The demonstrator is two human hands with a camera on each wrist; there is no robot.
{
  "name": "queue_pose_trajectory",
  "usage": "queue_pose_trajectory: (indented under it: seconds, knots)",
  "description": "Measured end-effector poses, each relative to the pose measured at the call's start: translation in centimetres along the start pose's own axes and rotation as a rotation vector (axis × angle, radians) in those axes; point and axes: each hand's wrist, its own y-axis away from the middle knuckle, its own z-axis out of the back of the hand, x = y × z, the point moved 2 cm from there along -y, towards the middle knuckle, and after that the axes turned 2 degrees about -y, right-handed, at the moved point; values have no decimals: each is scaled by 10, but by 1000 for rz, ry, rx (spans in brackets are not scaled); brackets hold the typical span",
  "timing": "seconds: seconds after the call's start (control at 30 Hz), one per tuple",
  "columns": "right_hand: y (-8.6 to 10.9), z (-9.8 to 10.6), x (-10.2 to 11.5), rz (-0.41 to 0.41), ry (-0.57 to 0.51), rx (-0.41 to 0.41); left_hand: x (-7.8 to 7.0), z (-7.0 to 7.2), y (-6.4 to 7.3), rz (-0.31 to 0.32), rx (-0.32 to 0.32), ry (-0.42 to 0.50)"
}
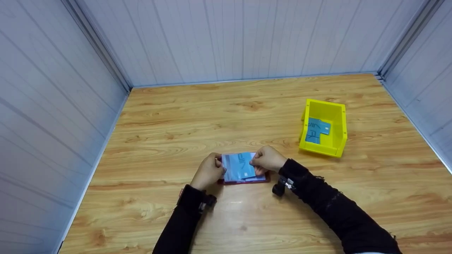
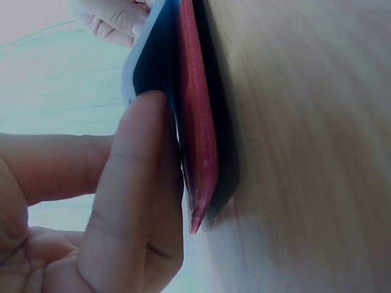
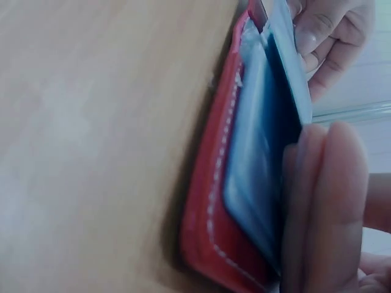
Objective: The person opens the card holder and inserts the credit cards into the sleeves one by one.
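A red card holder (image 1: pixel 243 182) with white stitching along its cover (image 3: pixel 211 183) lies open on the table, its plastic sleeves (image 3: pixel 253 159) raised from the cover. My left hand (image 1: pixel 208 171) pinches the left edge of the upper sleeve (image 1: pixel 230 168), thumb and fingers on either side of it. At the other side my right hand (image 1: pixel 268 159) pinches the right edge of a blue VIP card (image 1: pixel 245 165). The card overlaps the sleeve in the head view; how far it sits inside I cannot tell.
A yellow bin (image 1: pixel 320 151) stands to the right, behind my right hand, with a few blue cards (image 1: pixel 314 131) in it. White panel walls (image 1: pixel 226 42) enclose the wooden table (image 1: pixel 183 116) at the back and both sides.
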Motion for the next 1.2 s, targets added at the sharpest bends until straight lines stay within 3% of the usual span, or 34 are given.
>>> queue_pose_trajectory:
  seconds: [0.43,1.2]
  knots:
    - [1,2,1,-21,-34,7,-2,-1,-2,13,2,32]
    - [0,-21,14,89,-5,29,-1,-4,-2,4,-9,-17]
